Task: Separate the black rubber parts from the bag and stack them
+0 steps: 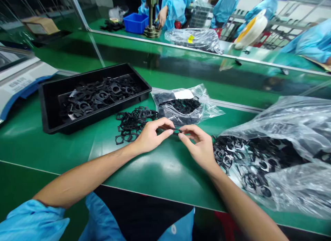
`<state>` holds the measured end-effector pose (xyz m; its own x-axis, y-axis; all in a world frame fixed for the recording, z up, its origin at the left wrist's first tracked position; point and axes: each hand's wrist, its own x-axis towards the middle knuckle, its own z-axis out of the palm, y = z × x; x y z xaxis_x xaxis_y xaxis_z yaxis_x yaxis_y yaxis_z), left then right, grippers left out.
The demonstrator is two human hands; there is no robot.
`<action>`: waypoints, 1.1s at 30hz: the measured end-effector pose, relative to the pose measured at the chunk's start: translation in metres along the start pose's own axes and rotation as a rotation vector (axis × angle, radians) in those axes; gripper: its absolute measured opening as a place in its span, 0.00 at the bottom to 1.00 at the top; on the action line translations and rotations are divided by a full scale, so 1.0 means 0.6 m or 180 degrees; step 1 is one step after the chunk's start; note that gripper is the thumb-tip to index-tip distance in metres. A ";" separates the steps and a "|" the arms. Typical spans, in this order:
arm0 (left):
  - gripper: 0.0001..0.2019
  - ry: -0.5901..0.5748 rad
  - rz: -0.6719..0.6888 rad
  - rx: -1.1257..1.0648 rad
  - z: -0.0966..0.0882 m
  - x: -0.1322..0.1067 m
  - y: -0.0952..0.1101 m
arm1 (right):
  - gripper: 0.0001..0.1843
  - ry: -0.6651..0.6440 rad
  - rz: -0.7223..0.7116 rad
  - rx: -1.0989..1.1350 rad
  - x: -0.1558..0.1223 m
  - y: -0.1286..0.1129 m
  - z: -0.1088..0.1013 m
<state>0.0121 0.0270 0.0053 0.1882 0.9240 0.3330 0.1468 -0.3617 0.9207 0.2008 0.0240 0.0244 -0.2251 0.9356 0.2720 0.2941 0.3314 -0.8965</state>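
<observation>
My left hand [155, 134] and my right hand [198, 144] meet above the green table, pinching a small black ring-shaped part [176, 131] between them. Each hand grips one side of it with thumb and fingertips. Just beyond my left hand lies a loose pile of thin black ring parts [136, 121]. Behind the held part is a clear plastic bag [207, 108] with more black parts inside. Close to my right forearm, a large open plastic bag [292, 120] spills black parts with shiny faces [248, 158] onto the table.
A black tray [103, 120] of black ring parts stands at the back left, beside a white and blue machine [20, 82]. Past a clear partition, people in blue work clothes sit near a blue bin [136, 24] and a wrapped bag [193, 40].
</observation>
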 end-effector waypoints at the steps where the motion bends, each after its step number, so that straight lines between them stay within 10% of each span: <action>1: 0.04 -0.0011 0.0006 0.0033 0.000 0.000 0.000 | 0.10 -0.0008 -0.0011 0.0013 0.000 0.001 0.001; 26: 0.03 0.0154 0.0998 0.1007 -0.001 0.003 -0.003 | 0.06 -0.0219 -0.0543 -0.0367 0.007 -0.003 -0.018; 29: 0.04 0.0342 0.1542 0.1359 -0.015 -0.002 0.031 | 0.08 -0.0208 -0.0527 -0.0455 0.021 -0.003 -0.035; 33: 0.12 0.0080 0.1774 0.1694 -0.019 -0.081 0.161 | 0.07 0.0340 -0.0457 -0.0835 0.037 0.013 -0.050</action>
<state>0.0059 -0.0512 0.0804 0.3502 0.5879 0.7292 0.4854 -0.7797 0.3955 0.2260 0.0511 0.0340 -0.1869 0.8799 0.4369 0.4989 0.4681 -0.7293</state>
